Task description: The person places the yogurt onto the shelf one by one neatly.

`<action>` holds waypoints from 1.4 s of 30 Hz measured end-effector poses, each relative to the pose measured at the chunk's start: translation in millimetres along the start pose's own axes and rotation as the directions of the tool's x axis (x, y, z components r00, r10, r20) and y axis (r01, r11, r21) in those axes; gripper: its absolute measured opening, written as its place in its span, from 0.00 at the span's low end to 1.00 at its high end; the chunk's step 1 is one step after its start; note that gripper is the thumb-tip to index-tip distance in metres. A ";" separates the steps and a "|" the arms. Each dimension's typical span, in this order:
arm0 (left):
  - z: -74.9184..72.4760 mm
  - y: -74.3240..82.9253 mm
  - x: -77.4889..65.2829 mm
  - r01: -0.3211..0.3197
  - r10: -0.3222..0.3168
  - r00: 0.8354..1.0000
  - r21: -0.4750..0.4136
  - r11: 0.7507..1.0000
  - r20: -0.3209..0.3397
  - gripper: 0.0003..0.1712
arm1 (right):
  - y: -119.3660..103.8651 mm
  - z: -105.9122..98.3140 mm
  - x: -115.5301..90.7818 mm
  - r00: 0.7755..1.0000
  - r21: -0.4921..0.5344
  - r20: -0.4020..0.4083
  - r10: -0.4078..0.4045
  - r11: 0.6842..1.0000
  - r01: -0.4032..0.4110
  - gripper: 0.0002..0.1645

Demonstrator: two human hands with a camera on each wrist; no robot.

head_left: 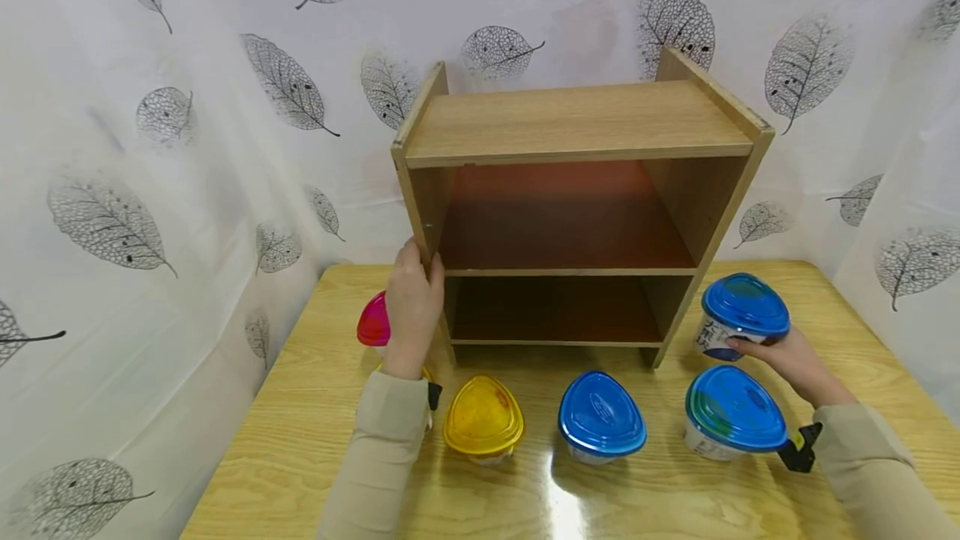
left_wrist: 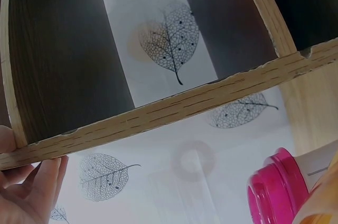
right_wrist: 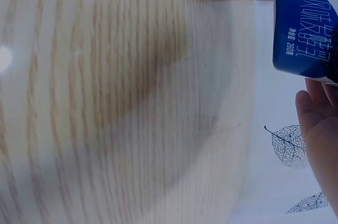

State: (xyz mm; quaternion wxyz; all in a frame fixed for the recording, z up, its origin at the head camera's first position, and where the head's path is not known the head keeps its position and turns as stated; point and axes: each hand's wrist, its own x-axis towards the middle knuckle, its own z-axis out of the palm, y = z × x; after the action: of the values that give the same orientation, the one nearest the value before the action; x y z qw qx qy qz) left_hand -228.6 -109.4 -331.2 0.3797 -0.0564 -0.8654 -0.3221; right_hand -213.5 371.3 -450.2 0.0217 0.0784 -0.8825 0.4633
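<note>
By count on the wooden counter [head_left: 255, 473]: three blue-lidded tubs [head_left: 602, 412], one of these in hand, two yellow-lidded tubs [head_left: 483, 419], one pink-lidded tub [head_left: 372, 322]. Also one wooden shelf unit [head_left: 577, 123], with two compartments, upper and lower.

At 10 o'clock from the right grip [head_left: 795, 361], and within its hold, the held tub [head_left: 750, 302], blue-lidded, at 4 o'clock from the shelf unit. At 6 o'clock from the held tub, just beside, a second blue lid; at 8 o'clock, farther off, the third. From the left grip [head_left: 414, 307], the shelf unit at 2 o'clock, touching; the pink-lidded tub near, between 8 and 9; one yellow lid at 5, the other at 6, mostly hidden behind the forearm.

Right grip: curled round the held tub, spread to its width, with thumb on the front wall. Contact between held tub and counter: cannot tell. Left grip: nearly closed, pinching the unit's left side panel [head_left: 414, 207] between thumb inside and fingers outside.
</note>
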 end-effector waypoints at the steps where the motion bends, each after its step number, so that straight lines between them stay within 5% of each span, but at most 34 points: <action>1: 0.0 -0.1 0.0 0.001 -0.001 1.000 0.001 1.000 0.000 0.15 | -0.1 -0.2 0.0 1.000 0.000 -0.001 0.001 1.000 -0.001 0.40; 42: 0.9 -0.6 -0.2 0.016 -0.016 1.000 0.000 1.000 0.003 0.15 | -12.0 -9.7 -4.8 0.999 0.035 -0.014 -0.040 0.999 0.040 0.38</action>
State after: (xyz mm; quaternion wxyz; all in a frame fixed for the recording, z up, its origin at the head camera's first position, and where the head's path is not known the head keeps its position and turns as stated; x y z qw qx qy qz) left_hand -229.3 -109.3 -332.1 0.3758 -0.0498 -0.8664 -0.3251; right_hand -207.2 373.1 -435.4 0.0354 0.0933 -0.8723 0.4786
